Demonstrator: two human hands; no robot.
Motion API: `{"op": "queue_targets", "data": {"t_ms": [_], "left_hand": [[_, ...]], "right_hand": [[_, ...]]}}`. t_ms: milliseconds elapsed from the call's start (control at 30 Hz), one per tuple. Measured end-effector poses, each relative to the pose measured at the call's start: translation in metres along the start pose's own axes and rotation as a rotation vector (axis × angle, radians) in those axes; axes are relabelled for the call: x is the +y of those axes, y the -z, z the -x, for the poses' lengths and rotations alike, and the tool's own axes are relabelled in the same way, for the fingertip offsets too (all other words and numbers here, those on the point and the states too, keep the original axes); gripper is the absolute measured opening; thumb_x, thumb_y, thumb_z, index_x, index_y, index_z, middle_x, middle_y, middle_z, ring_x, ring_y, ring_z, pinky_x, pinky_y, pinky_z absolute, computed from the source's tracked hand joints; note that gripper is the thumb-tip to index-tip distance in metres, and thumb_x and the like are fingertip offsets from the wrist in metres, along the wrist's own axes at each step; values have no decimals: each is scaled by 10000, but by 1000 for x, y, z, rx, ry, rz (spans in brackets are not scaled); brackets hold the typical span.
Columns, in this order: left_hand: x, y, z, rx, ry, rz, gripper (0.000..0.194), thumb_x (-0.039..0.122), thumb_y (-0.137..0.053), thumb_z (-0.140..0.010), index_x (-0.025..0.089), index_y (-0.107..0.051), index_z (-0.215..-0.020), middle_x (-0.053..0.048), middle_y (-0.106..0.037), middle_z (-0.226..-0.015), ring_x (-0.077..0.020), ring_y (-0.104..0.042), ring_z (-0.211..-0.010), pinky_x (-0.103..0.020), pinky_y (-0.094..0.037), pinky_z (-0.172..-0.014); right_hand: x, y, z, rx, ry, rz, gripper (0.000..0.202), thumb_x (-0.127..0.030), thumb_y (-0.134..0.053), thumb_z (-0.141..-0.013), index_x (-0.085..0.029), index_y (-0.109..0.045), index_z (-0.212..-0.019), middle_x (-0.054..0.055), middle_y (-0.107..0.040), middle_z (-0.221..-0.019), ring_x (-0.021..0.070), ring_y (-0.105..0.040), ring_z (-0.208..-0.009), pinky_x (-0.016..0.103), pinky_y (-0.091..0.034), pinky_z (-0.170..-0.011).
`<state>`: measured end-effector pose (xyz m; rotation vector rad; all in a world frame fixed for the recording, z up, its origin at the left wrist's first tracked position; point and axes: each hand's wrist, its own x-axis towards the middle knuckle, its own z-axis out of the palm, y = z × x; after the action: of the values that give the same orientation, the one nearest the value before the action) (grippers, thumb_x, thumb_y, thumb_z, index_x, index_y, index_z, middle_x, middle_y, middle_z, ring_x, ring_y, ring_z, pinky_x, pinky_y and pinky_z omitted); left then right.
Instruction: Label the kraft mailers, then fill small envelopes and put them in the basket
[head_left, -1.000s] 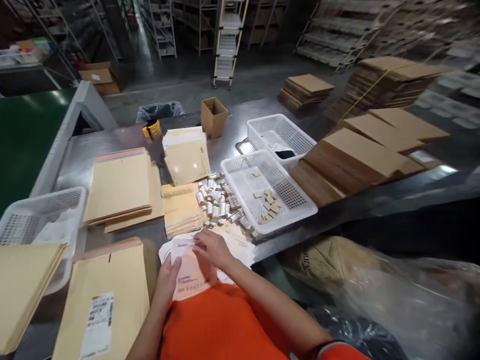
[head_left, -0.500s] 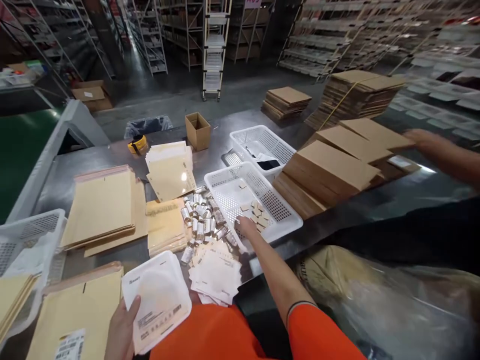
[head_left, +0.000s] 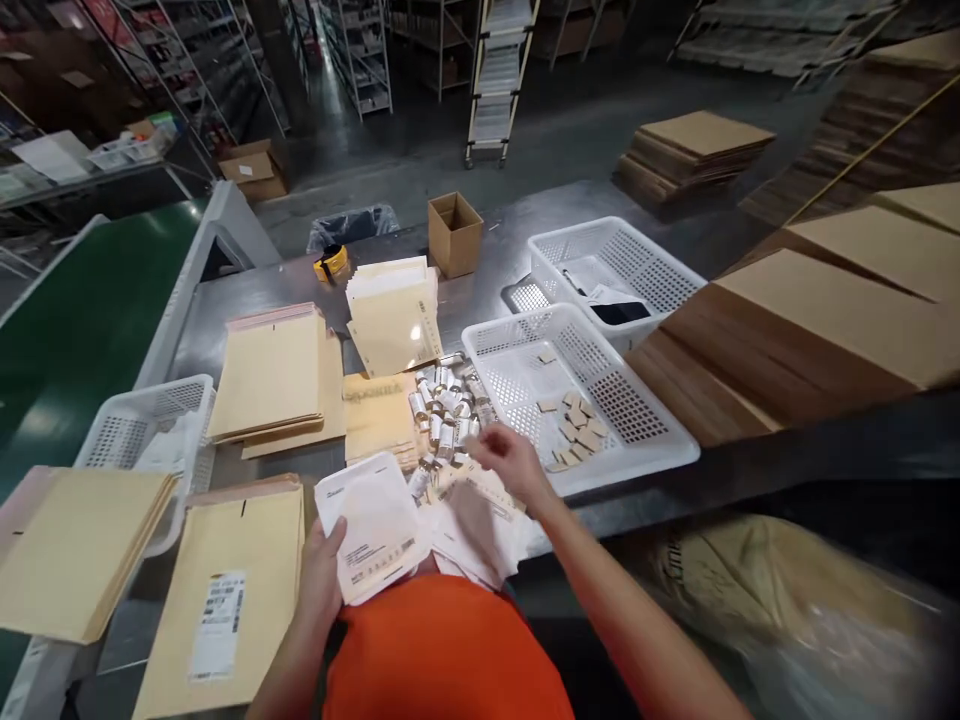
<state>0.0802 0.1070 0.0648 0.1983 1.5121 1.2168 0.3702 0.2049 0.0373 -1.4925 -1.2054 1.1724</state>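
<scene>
My left hand grips the left edge of a white, flat, round-cornered packet with small print, thumb on top. My right hand is closed in a pinch above the loose printed cards, near a heap of small glass vials with white labels. What its fingertips hold, if anything, is too small to make out. Right of the vials stands a white perforated basket with small brown cardboard pieces in it. Left of the vials lies a stack of yellowish bags.
Padded envelopes lie in stacks at left, one labelled. A second white basket holds a phone. Flat cardboard is piled at right. An open brown box and yellow tape stand at the back.
My right hand has moved out of the basket of cardboard pieces to above the cards. My left hand still holds the packet. The view has turned right; a co-worker's arm has left it.
</scene>
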Motion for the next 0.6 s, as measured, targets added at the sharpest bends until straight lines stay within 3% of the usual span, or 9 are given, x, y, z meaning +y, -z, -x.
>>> {"op": "queue_targets", "data": {"t_ms": [33, 100, 200, 300, 433, 533, 600], "left_hand": [[-2, -5, -2, -31, -7, 7, 657, 398, -905, -496, 178, -632, -1051, -77, -778, -896, -333, -737, -923, -475, -600, -822], [-5, -13, -5, -88, -23, 4, 608, 397, -888, -531, 177, -628, -1034, -66, -776, -868, -308, -743, -893, -442, -602, -803], [-8, -17, -6, -129, -48, -21, 597, 408, -874, -556, 172, -626, -1046, -73, -774, -895, -291, -746, -861, -411, -602, -774], [-9, -14, -5, -143, -46, -44, 594, 422, -870, -554, 164, -642, -1037, -80, -774, -915, -285, -744, -851, -393, -597, -764], [-7, -12, -3, -201, 12, -17, 573, 403, -864, -551, 168, -650, -1028, -77, -773, -900, -291, -738, -877, -390, -591, -762], [-6, -10, -4, -279, 58, 17, 549, 373, -830, -573, 178, -637, -1049, -74, -769, -906, -289, -733, -892, -397, -591, -760], [-8, -7, -8, -332, 59, -91, 474, 337, -803, -578, 175, -644, -994, -72, -761, -879, -283, -732, -864, -389, -595, -741]], "right_hand": [[-7, -27, 17, -96, -4, -29, 195, -387, -688, -757, -221, -592, -728, -4, -598, -658, 159, -536, -607, 279, -418, -571], [-17, -76, 48, -170, -28, -48, 143, -327, -673, -725, -216, -586, -747, -23, -583, -642, 150, -542, -594, 261, -412, -554], [-26, -121, 78, -171, -119, 29, 92, -288, -618, -737, -217, -559, -736, -50, -540, -609, 129, -518, -567, 238, -390, -552], [-30, -127, 88, -116, -129, 295, 116, -277, -590, -765, -217, -548, -674, -33, -541, -621, 147, -527, -630, 254, -392, -626], [-25, -114, 85, 15, -20, 487, 85, -190, -641, -670, -210, -580, -724, 48, -624, -969, 216, -564, -942, 290, -418, -773], [-17, -108, 80, -72, -151, 416, 173, -158, -634, -637, -221, -555, -778, -23, -576, -791, 166, -549, -758, 232, -394, -642], [-14, -106, 80, -104, -210, 470, 136, -171, -628, -670, -223, -558, -775, -55, -511, -688, 138, -499, -640, 213, -330, -570]]}}
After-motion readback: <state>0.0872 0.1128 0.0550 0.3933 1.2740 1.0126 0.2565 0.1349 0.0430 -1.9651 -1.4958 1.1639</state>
